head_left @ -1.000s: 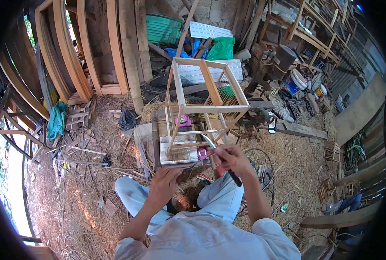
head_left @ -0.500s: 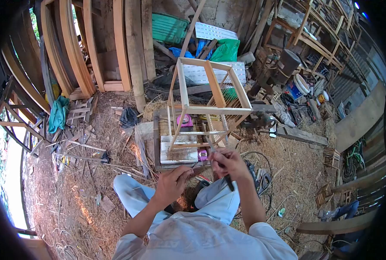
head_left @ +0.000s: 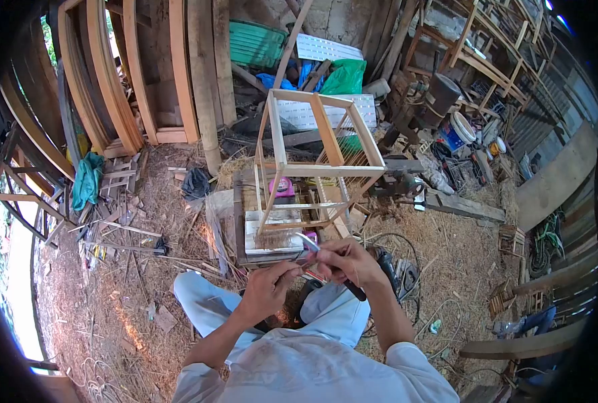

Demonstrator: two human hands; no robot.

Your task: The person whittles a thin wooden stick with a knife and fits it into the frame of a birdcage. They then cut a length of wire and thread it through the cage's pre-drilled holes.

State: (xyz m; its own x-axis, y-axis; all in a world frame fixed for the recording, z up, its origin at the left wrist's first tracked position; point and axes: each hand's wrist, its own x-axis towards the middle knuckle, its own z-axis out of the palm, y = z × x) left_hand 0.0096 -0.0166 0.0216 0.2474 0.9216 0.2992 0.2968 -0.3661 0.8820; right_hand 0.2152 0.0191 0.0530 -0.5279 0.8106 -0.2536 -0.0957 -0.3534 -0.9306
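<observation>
My right hand (head_left: pixel 347 263) is closed around a knife, whose dark handle (head_left: pixel 355 290) sticks out below the palm. Its pale blade (head_left: pixel 307 241) points up and to the left. Close beside it, my left hand (head_left: pixel 269 289) is closed in a pinch; what its fingertips hold is too small to make out. Just beyond both hands stands a wooden frame cage (head_left: pixel 279 144) with thin rods along its right side. A white block (head_left: pixel 253 236) lies under the cage's near edge, and a pink tape measure (head_left: pixel 283 187) shows through the frame.
The cage rests on a low wooden bench (head_left: pixel 239 201). Wood shavings and scraps cover the floor (head_left: pixel 138 269). A black cable (head_left: pixel 413 252) curls at right. Wooden frames (head_left: pixel 114 80) lean at left; a long beam (head_left: pixel 465 207) lies at right near a bucket (head_left: pixel 461 127).
The knife blade has swung from pointing upward to leaning left. My right hand has shifted slightly left and down, closer to my left hand. The view has shifted slightly.
</observation>
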